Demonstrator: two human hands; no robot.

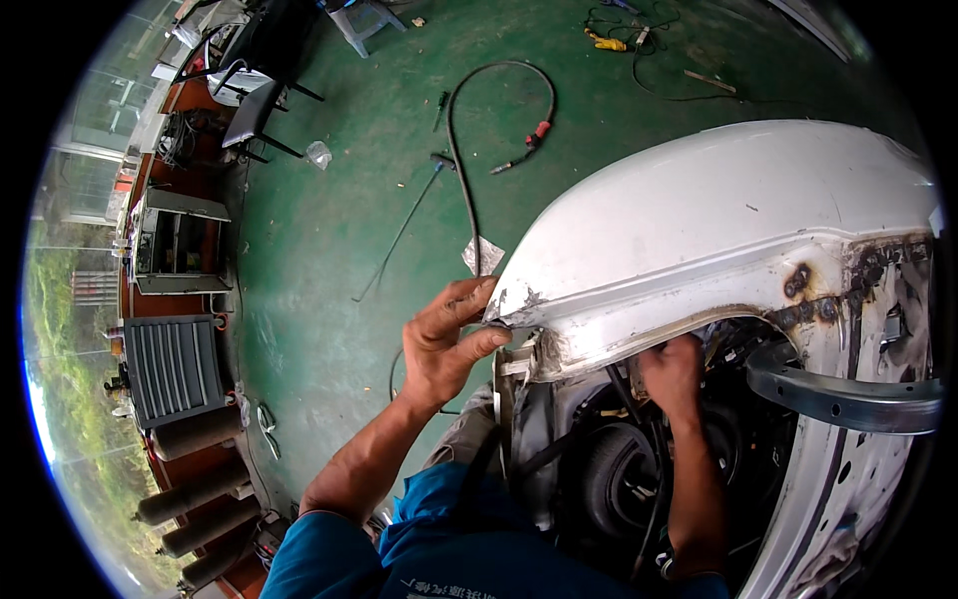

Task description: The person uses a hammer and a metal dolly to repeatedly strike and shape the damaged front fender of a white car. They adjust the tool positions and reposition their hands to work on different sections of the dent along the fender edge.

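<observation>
A white car body panel (659,230) stretches from the middle to the right, its paint scraped at the near left corner. My left hand (444,339) pinches that corner, thumb below and fingers above. Under the panel's lower edge, my right hand (674,374) reaches into the dark opening with its fingers curled. What they close on, if anything, is hidden. Beside my right forearm hang dark cables (654,449), and a tyre (614,464) lies deeper inside. Burnt, blackened metal (798,280) marks the panel's right part.
A curved metal bar (848,394) juts across the opening at right. On the green floor lie a welding torch (534,135) with its looping hose, a thin rod (399,230) and a yellow tool (605,40). Gas cylinders (195,504), a grey drawer cabinet (175,369) and a chair (257,115) line the left.
</observation>
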